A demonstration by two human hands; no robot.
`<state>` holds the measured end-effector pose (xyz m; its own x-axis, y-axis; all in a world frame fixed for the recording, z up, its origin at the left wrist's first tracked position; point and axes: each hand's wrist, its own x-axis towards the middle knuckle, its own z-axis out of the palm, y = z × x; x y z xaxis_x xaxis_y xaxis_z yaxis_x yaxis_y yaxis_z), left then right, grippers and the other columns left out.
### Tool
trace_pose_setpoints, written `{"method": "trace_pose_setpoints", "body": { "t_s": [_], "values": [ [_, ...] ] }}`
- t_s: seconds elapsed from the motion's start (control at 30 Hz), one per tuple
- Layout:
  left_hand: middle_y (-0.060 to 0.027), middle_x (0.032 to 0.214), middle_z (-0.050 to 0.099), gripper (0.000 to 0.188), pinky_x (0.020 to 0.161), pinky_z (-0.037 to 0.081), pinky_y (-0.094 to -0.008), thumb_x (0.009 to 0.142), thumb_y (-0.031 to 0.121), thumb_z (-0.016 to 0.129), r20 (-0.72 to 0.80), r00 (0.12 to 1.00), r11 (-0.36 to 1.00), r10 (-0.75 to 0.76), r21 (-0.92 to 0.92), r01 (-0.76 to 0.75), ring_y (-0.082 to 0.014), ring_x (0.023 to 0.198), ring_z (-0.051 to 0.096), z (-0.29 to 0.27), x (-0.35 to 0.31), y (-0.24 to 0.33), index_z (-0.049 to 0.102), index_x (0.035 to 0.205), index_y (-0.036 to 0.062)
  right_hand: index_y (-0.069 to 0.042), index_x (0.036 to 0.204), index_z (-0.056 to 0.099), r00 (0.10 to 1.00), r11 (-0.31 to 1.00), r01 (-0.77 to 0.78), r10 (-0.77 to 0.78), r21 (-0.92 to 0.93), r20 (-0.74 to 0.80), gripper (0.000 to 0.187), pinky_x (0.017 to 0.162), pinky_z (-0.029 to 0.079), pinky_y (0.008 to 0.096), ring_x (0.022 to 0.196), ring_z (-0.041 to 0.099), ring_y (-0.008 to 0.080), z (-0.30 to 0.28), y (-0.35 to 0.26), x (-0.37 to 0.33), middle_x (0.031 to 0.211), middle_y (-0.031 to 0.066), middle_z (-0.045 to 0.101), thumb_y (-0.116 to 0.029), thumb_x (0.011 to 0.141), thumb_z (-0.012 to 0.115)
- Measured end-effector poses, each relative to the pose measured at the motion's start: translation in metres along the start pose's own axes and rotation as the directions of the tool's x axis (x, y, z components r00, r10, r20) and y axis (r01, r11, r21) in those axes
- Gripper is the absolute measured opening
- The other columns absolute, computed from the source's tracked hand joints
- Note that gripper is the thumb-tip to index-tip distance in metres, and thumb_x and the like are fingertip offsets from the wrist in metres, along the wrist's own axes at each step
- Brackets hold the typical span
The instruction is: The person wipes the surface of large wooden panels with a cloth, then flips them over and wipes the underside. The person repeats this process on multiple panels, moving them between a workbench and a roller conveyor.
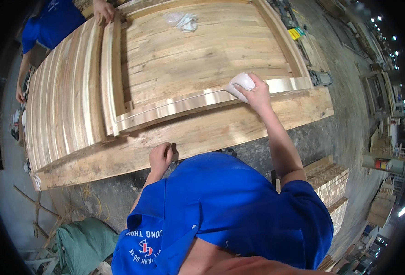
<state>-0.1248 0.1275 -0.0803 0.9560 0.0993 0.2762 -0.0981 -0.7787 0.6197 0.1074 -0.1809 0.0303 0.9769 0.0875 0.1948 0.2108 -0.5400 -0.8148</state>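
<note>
Blue shirt (248,197), on the near side of the wooden frame (179,105). Right hand (258,94): clamped on one white bottle (240,85), at the frame's near rail, right of its middle. Left hand (160,156): near side of the frame, fingers curled; whether it holds anything, cannot tell. White cloth (188,23): inside the frame, far part.

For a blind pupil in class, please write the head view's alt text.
A person's right hand holds a pale container at the near edge of a wooden frame. The left hand is curled near the board beneath; another person's hand is at upper left.
</note>
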Motion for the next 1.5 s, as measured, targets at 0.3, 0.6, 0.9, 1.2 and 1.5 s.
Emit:
{"method": "trace_pose_setpoints", "body": {
  "t_s": [0.3,0.6,0.9,1.2,1.5],
  "values": [
    [-0.0088,0.072,0.064,0.018,0.061,0.046,-0.0401,0.077,0.012,0.064,-0.081,0.993,0.978,-0.087,0.184,0.1,-0.0288,0.065,0.061,0.045,0.008,0.028,0.065,0.095,0.0122,-0.001,0.097,0.066,0.982,0.998,-0.058,0.057,0.001,-0.177,0.036,0.073,0.052,0.0344,0.082,0.067,0.0257,-0.124,0.094,0.024,0.09,0.0144,0.068,-0.019,0.07,0.082],
    [-0.0106,0.065,0.061,0.022,0.057,0.046,-0.0413,0.078,0.01,0.06,-0.154,0.978,0.943,-0.139,0.282,0.178,-0.0311,0.061,0.059,0.05,0.015,0.051,0.062,0.1,0.0092,0.001,0.098,0.066,0.931,0.986,-0.09,0.035,-0.137,-0.363,0.039,0.072,0.051,0.035,0.082,0.067,0.0286,-0.231,0.162,0.055,0.091,0.0184,0.068,-0.022,0.072,0.081],
    [-0.0107,0.07,0.061,0.023,0.061,0.046,-0.042,0.08,0.013,0.058,-0.12,0.97,0.94,-0.212,0.245,0.236,-0.0318,0.066,0.06,0.052,0.014,0.047,0.062,0.102,0.0089,0.0,0.099,0.065,0.925,0.933,-0.15,0.016,-0.326,-0.379,0.038,0.073,0.051,0.0379,0.085,0.066,0.0346,-0.283,0.191,0.062,0.092,0.0191,0.068,-0.024,0.073,0.079],
    [-0.01,0.067,0.06,0.023,0.059,0.046,-0.0411,0.08,0.013,0.06,-0.097,0.985,0.947,-0.141,0.278,0.163,-0.0312,0.063,0.059,0.049,0.011,0.04,0.062,0.102,0.0072,-0.002,0.1,0.066,0.966,0.888,-0.07,-0.054,-0.455,-0.254,0.036,0.076,0.05,0.0381,0.088,0.064,0.0346,-0.275,0.169,0.048,0.095,0.0193,0.066,-0.021,0.072,0.079],
    [-0.0099,0.067,0.062,0.022,0.056,0.045,-0.0403,0.081,0.015,0.063,-0.151,0.984,0.952,-0.096,0.274,0.135,-0.0288,0.062,0.061,0.048,0.007,0.031,0.062,0.101,0.007,-0.001,0.1,0.066,0.994,0.94,0.105,-0.103,-0.324,0.024,0.033,0.076,0.051,0.0356,0.087,0.066,0.0298,-0.2,0.097,0.037,0.092,0.0161,0.067,-0.016,0.072,0.078]
  ]
}}
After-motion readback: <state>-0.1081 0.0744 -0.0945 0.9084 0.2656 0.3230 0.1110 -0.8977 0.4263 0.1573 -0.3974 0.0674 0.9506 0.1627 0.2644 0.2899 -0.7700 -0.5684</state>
